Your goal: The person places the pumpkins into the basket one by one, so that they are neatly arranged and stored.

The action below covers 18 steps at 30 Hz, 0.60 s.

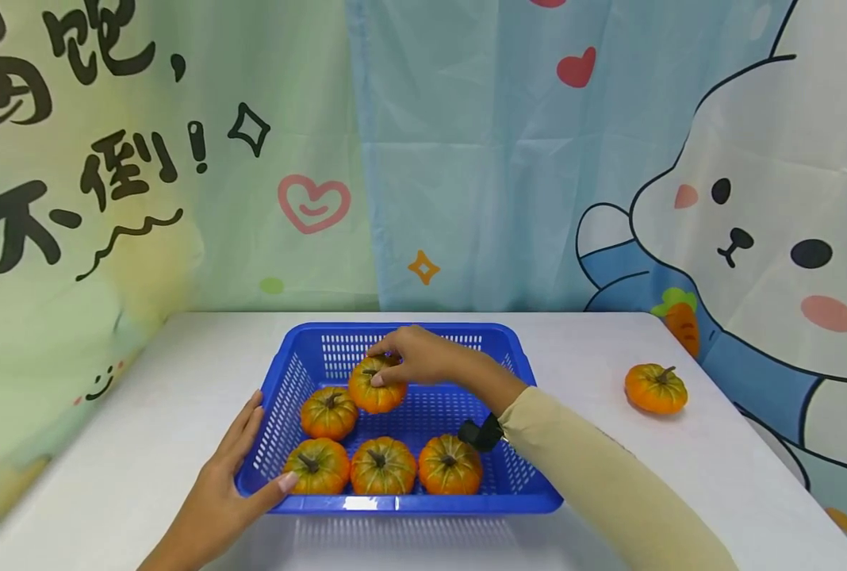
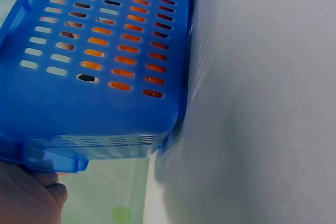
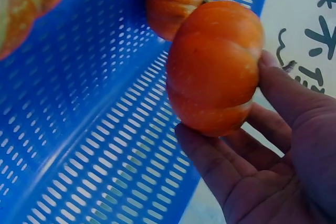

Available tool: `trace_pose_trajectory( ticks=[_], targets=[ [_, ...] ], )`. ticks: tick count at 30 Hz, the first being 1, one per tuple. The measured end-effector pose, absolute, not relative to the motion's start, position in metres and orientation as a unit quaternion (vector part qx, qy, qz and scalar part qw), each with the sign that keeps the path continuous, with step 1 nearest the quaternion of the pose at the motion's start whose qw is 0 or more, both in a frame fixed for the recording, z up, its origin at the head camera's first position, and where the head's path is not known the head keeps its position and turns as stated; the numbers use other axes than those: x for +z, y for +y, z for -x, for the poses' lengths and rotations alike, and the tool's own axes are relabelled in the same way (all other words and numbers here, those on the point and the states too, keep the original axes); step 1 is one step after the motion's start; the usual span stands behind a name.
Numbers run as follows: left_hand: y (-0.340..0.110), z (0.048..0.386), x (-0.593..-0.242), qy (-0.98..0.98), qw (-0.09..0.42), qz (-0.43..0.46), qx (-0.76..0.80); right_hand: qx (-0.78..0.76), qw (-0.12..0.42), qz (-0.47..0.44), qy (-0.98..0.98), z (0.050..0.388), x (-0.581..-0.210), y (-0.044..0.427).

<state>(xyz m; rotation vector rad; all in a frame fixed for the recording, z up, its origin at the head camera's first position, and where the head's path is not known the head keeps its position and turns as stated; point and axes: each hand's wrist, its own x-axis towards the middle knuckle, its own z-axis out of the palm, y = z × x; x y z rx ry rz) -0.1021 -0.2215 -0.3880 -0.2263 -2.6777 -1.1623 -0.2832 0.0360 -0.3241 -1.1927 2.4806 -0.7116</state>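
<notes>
My right hand [image 1: 419,357] pinches a small orange pumpkin [image 1: 375,390] between thumb and fingers, inside the back left part of a blue plastic basket [image 1: 409,504]. In the right wrist view the held pumpkin [image 3: 215,66] is tilted, close to another pumpkin [image 3: 176,1]. That neighbouring pumpkin [image 1: 329,413] sits by the basket's left wall. Along the front wall three more stand in a row: a left pumpkin [image 1: 317,466], a middle pumpkin [image 1: 384,466] and a right pumpkin [image 1: 450,465]. My left hand [image 1: 220,480] holds the basket's front left rim, thumb over the edge.
One more pumpkin [image 1: 656,388] lies on the white table [image 1: 723,492], right of the basket. A printed cloth [image 1: 452,182] hangs behind the table. A black strap [image 1: 482,433] is on the right wrist, below a beige sleeve [image 1: 595,476].
</notes>
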Motion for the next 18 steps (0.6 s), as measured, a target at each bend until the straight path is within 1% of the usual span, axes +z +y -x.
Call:
trace_pose_trajectory(
  ticks=[10,18],
  targets=[
    [-0.221,0.102,-0.389,-0.909,0.111,0.080,-0.393,-0.211,0.188,0.408,0.868,0.281,-0.332,0.034],
    [-0.220,0.101,-0.386,-0.911,0.104,0.074,-0.393,-0.202,0.198,0.403,0.870,0.280,-0.337,0.033]
  ],
)
